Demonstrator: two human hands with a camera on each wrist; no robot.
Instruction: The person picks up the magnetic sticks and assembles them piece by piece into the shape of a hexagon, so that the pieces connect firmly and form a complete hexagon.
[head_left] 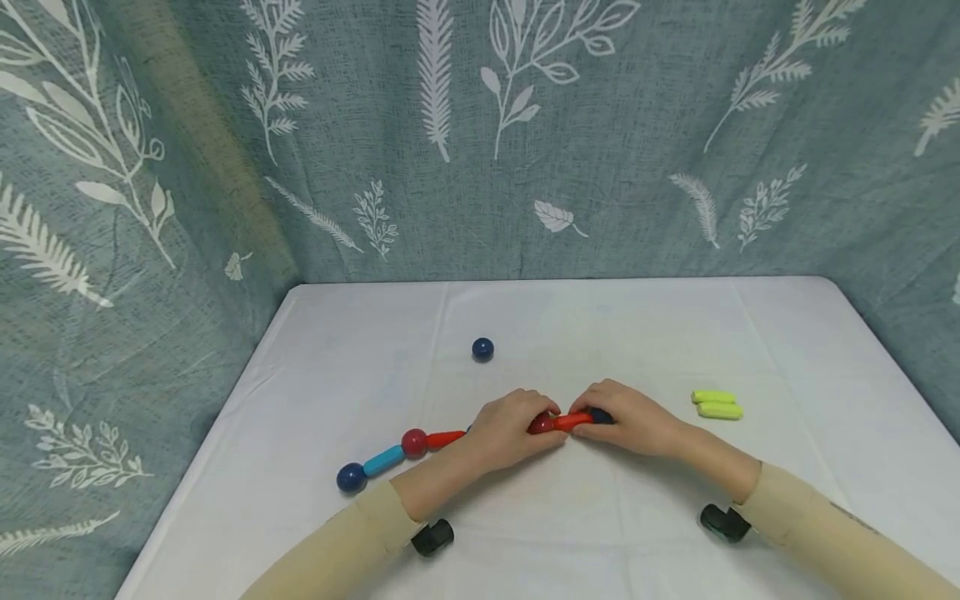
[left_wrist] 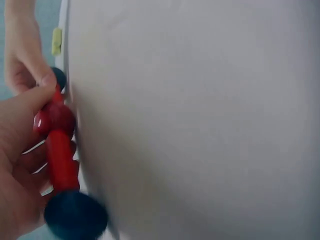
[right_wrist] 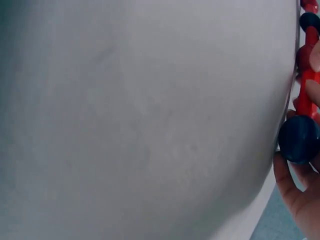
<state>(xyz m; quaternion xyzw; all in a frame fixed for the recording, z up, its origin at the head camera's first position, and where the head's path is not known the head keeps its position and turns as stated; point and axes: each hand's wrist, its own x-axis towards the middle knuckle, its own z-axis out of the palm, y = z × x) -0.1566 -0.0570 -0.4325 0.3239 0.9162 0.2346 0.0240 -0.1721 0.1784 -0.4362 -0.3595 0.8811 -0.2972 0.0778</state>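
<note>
A chain of balls and rods lies across the white table. From its left end come a dark blue ball (head_left: 351, 477), a light blue rod (head_left: 383, 460), a dark red ball (head_left: 414, 443) and a red rod (head_left: 445, 440). My left hand (head_left: 510, 427) hides the middle and grips another dark red ball (left_wrist: 61, 118), with a red rod (left_wrist: 61, 160) and a blue ball (left_wrist: 76, 215) behind it. My right hand (head_left: 637, 421) pinches the end red rod (head_left: 573, 421), which meets that gripped ball. At the rod's other end, a dark blue ball (right_wrist: 298, 139) sits within the right fingers.
A loose dark blue ball (head_left: 483, 349) rests farther back on the table (head_left: 600, 333). Two yellow-green rods (head_left: 718, 411) lie side by side to the right. Black wrist devices (head_left: 432, 537) hang below both sleeves. A patterned curtain (head_left: 465, 200) stands behind the table's far edge.
</note>
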